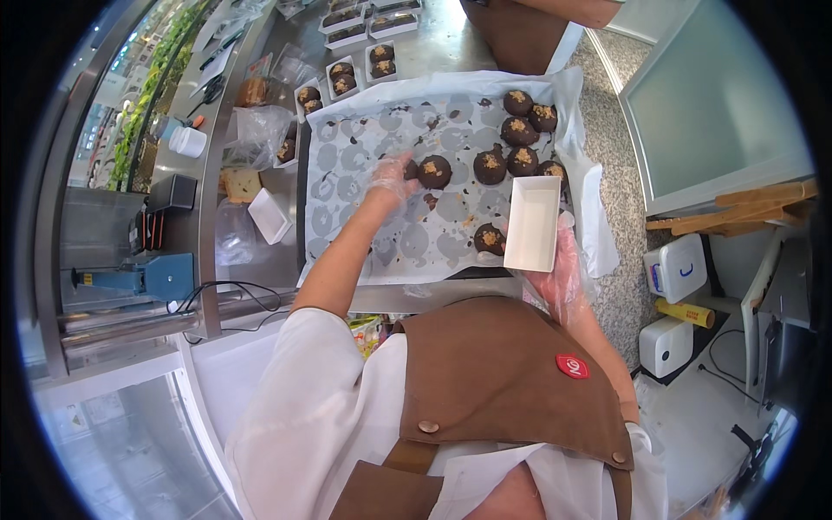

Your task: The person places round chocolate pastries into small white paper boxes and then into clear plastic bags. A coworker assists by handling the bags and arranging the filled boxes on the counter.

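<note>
A dark baking tray [301, 201], lined with white baking paper [416, 211], lies before me. My left hand [388, 174], in a clear plastic glove, has its fingers around a chocolate-coated ball [411, 170], mostly hidden by the hand. Just right of it sits another chocolate ball [434, 172] topped with brown crumbs. My right hand [560, 276], gloved too, holds an empty white rectangular box [533, 224] over the tray's right side. A chocolate ball [489, 239] lies left of that box. Several more chocolate balls [519, 131] are grouped at the tray's upper right.
Filled white boxes [342, 79] stand behind the tray, with boxed loaves [346, 36] farther back. At left lie a tipped white box [270, 216], bagged bread [242, 185], scissors [209, 92] and a white tub [188, 142]. Another person's apron [520, 36] shows at the far side.
</note>
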Tool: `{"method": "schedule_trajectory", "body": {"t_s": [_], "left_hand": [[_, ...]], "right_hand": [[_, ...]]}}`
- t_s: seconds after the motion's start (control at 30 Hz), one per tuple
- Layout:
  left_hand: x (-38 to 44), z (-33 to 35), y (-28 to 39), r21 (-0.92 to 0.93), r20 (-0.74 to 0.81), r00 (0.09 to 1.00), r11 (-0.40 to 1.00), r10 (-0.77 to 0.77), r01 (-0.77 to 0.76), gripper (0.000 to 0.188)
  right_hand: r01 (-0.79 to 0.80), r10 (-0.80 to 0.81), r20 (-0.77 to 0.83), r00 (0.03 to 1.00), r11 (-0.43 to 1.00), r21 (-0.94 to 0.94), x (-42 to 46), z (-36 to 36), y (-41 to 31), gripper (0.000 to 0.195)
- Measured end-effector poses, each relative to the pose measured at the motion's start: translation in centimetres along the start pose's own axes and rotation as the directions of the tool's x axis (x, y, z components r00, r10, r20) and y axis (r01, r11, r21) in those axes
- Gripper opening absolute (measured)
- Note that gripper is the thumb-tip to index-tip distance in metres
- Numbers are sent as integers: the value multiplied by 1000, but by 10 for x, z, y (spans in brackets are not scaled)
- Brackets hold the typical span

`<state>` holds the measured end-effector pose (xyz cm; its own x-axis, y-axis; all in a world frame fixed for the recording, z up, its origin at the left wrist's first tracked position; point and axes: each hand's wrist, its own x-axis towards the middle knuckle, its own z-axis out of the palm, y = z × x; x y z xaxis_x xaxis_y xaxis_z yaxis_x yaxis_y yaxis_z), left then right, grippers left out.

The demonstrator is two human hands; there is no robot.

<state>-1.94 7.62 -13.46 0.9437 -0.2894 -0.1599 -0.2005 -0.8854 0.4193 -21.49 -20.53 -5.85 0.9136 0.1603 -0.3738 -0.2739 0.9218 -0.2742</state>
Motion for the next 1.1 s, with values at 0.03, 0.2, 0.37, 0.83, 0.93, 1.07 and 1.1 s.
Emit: {"method": "schedule_trajectory", "body": {"t_s": [0.03, 0.2, 0.37, 0.83, 0.93, 1.07, 1.1], "left_hand": [[-2, 0, 7, 36, -11, 1000, 999, -26, 27, 66], [-17, -5, 32, 225, -107, 992, 970, -69, 92, 60], [-16, -15, 32, 284, -72, 987, 945, -146, 160, 58], [-84, -54, 200, -234, -189, 841, 808, 507, -540, 69], [-90, -43, 207, -81, -167, 862, 864, 479, -496, 68], [-91, -32, 218, -20, -139, 880, 887, 454, -461, 68], [-91, -30, 219, 12, -153, 876, 887, 457, -461, 68]], "right_hand": [[0, 0, -8, 1000, 1000, 7, 0, 0, 0, 50], [1, -1, -25, 1000, 1000, 5, 0, 2, 1, 49], [-1, 1, -10, 1000, 999, -34, -3, 3, 1, 52], [-40, 43, 47, 998, 997, -64, 5, 10, 6, 56], [-55, 60, 119, 991, 998, -42, -3, 21, 2, 58], [5, 11, 110, 994, 989, -145, -3, -5, 8, 61], [15, 5, 123, 992, 988, -155, -1, -10, 9, 57]]}}
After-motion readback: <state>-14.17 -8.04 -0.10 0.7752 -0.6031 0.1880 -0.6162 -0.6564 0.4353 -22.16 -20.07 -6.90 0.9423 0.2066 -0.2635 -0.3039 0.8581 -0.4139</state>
